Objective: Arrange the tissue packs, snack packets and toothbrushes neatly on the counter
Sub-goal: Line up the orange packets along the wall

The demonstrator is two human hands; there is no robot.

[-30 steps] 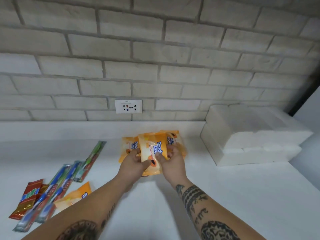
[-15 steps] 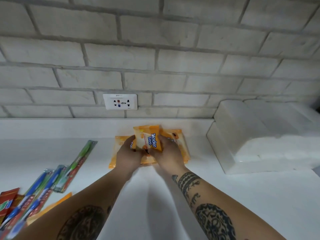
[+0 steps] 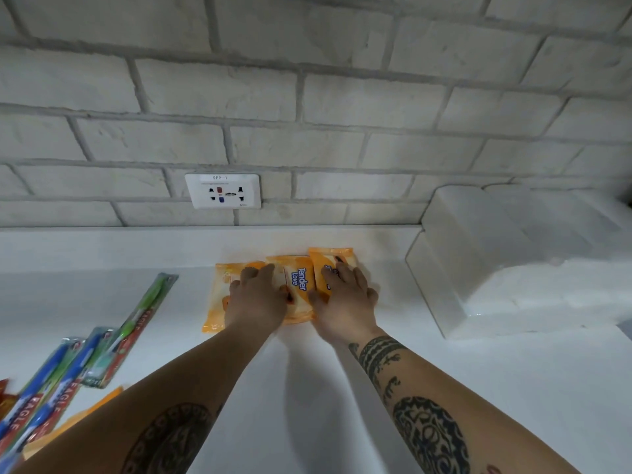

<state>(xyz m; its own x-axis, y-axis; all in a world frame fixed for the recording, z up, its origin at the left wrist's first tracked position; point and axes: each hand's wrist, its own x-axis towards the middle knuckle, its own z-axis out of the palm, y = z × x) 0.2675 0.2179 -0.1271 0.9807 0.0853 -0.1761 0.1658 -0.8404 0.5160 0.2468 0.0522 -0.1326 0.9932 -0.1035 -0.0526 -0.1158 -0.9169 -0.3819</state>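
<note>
With both palms pressed flat, fingers spread and closed on nothing, the left hand (image 3: 257, 299) covers the left orange packet (image 3: 219, 295) and the right hand (image 3: 345, 299) covers the right orange packet (image 3: 330, 260). Between them lies the middle packet (image 3: 297, 282), label "Tender Love", overlapped at both edges. All three sit side by side on the white table (image 3: 513, 388), against its rear ledge below the wall socket (image 3: 223, 190). White tissue packs (image 3: 478, 261) stacked to the right, apart. Packaged toothbrushes (image 3: 102, 350) fan out at far left; a further orange packet (image 3: 85, 413) partly hidden by the forearm.
</note>
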